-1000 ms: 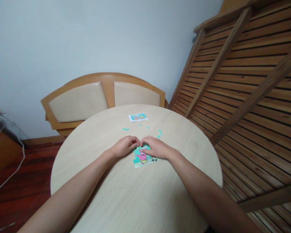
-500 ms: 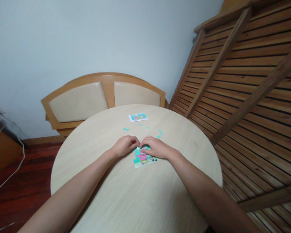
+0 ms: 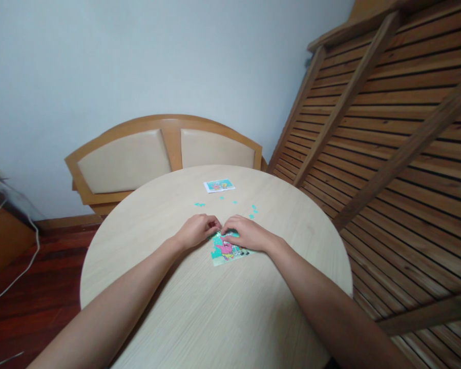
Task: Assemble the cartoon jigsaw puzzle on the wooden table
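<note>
A partly assembled jigsaw puzzle (image 3: 223,252) with a pink cartoon figure on turquoise lies flat on the round table (image 3: 200,307). My left hand (image 3: 198,229) is at its upper left corner, thumb and fingers pinched on a small puzzle piece (image 3: 218,233) by the far edge, mostly hidden by the fingertips. Over the upper right part of the puzzle rests my right hand (image 3: 248,233). Its thumb and index finger are apart, touching the puzzle, and the palm hides part of the picture.
Loose turquoise puzzle pieces (image 3: 200,204) lie beyond my hands, with more pieces (image 3: 254,209) to the right. Behind them is a picture card (image 3: 219,185). A padded wooden headboard (image 3: 169,143) stands past the table, and a slatted wooden panel (image 3: 388,133) leans at the right.
The pale gap near my left fingertips now looks smaller, with turquoise showing there. Both hands have stayed almost in place.
</note>
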A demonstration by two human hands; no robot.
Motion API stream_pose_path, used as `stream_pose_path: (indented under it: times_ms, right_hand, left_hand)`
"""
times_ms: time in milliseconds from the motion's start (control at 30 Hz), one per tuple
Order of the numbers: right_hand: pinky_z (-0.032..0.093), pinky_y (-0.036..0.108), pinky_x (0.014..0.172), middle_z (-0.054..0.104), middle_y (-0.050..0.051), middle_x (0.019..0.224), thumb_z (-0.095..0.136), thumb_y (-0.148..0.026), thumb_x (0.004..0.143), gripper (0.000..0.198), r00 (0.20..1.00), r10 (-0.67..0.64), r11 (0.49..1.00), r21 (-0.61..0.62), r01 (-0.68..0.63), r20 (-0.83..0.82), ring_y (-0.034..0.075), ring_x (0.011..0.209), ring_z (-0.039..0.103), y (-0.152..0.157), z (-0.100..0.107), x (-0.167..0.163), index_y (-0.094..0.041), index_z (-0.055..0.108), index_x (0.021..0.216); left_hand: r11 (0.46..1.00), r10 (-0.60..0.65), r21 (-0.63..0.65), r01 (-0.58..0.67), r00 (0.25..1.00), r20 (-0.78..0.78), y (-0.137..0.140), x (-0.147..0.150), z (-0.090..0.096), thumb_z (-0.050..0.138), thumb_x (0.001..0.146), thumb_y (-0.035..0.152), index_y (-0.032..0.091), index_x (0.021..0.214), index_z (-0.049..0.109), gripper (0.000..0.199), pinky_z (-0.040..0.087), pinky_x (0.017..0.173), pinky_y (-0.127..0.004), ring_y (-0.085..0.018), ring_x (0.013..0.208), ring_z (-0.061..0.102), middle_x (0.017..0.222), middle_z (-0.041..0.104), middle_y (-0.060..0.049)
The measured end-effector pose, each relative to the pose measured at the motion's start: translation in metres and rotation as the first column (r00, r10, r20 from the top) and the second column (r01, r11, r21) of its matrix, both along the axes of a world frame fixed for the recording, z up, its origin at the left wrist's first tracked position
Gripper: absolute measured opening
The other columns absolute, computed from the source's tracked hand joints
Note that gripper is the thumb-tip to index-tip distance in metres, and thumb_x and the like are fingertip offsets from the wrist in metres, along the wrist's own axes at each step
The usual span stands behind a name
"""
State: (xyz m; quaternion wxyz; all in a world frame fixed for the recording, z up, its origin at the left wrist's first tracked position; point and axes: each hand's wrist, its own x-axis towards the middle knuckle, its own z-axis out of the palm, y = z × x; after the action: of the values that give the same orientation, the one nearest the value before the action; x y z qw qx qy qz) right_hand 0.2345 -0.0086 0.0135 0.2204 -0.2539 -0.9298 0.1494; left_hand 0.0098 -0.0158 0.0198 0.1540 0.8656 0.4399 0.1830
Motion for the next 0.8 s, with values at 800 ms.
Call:
stream_pose_path:
  times_ms: [800]
  right_hand:
    - [0.046, 0.035, 0.095, 0.070, 0.007, 0.105, 0.065, -0.025, 0.089, 0.023, 0.999, -0.014, 1.000, 0.001, 0.014, 0.030, 0.022, 0.104, 0.061, -0.003, 0.000, -0.001, -0.021, 0.073, 0.110]
  left_hand:
    - [0.998, 0.053, 0.041, -0.051, 0.998, -0.033, 0.003, -0.010, 0.002, 0.052, 0.093, 0.034, 0.021, 0.098, 0.070, 0.023, 0.043, 0.068, -0.025, -0.016, 0.075, 0.064, 0.089, 0.073, -0.003]
